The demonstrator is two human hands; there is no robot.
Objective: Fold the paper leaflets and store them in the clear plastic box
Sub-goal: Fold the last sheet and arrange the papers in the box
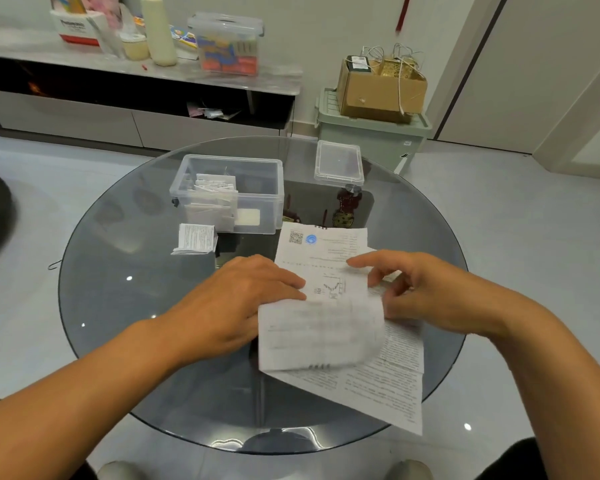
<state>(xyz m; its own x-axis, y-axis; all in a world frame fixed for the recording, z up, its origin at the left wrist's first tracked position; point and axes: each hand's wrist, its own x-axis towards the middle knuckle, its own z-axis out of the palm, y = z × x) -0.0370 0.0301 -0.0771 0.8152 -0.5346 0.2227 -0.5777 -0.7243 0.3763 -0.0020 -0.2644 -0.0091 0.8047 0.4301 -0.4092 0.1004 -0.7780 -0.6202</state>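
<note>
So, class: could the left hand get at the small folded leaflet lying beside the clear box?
Probably yes: bare glass lies between the left hand and the folded leaflet, though the hand now presses the large sheet.

Both forearms bare to the frame edge (no sleeves, rings or watch).

Both my forearms reach in bare from the bottom corners and angle toward the middle. My left grip (236, 299) lies palm down, fingers together and stretched flat, pointing right. My right grip (420, 289) is raised a little, forefinger extended to the left, the other fingers curled under, thumb tucked below. The two fingertips sit close, not touching.
</note>
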